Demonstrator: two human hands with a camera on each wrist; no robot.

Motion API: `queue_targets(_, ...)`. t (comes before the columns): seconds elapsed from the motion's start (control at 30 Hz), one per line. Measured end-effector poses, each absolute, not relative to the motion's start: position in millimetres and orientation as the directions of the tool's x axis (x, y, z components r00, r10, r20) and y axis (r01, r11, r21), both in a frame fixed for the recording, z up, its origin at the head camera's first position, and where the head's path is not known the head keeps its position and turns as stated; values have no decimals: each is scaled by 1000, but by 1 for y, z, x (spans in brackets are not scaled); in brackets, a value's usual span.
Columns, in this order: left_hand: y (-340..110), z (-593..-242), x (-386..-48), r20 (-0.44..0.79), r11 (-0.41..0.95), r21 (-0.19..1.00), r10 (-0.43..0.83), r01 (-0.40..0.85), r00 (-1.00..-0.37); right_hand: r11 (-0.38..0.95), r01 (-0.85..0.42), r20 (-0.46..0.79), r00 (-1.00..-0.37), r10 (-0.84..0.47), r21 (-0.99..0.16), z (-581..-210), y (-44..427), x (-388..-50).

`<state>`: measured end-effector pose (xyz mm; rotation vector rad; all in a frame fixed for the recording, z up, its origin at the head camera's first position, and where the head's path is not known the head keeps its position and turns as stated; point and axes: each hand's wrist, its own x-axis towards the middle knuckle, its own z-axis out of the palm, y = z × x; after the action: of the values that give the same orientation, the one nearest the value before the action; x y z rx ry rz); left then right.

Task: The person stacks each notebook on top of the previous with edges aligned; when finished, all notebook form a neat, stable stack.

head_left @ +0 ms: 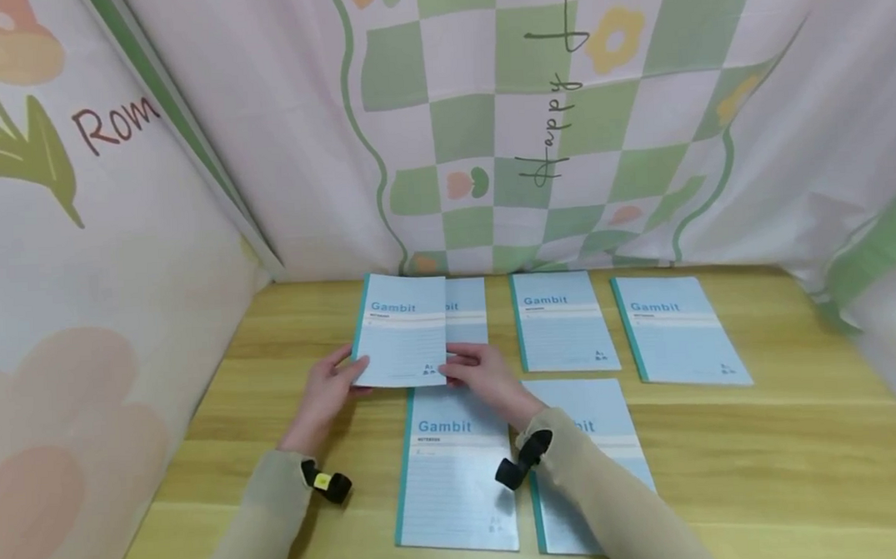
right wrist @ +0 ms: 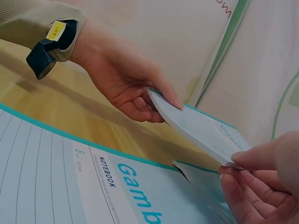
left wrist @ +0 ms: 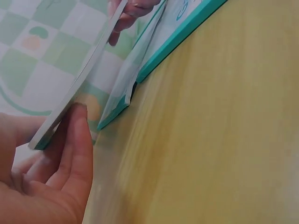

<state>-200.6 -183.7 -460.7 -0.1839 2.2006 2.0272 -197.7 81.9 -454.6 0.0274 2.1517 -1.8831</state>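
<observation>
Both hands hold one light-blue Gambit notebook (head_left: pixel 401 340) with a teal spine, raised off the table. My left hand (head_left: pixel 325 393) pinches its lower left corner, thumb on the cover and fingers beneath, as the left wrist view shows with the hand (left wrist: pixel 51 172) at the notebook's edge. At the lower right corner my right hand (head_left: pixel 490 378) pinches it the same way; in the right wrist view this hand (right wrist: pixel 266 177) has its thumb on top. Partly hidden behind the held notebook lies another notebook (head_left: pixel 468 308).
Two more notebooks lie to the right in the back row, one (head_left: pixel 563 324) beside the other (head_left: pixel 679 336). Nearer me are a notebook (head_left: pixel 457 487) and another (head_left: pixel 598 440), partly covered by my right forearm. A patterned curtain (head_left: pixel 456 129) hangs behind the wooden table (head_left: pixel 794 464).
</observation>
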Motion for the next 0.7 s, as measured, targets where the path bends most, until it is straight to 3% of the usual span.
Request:
queue_targets(0.3,-176,-459,-210,-183,290,941,-5,-177,-983,152,204,-223,-967,-122,-967,-457,98,-200)
queue_targets(0.7,-157,-455,-221,-170,306,939,11,-159,-985,183,203,-224,-969,-104,-962,-456,122,-202)
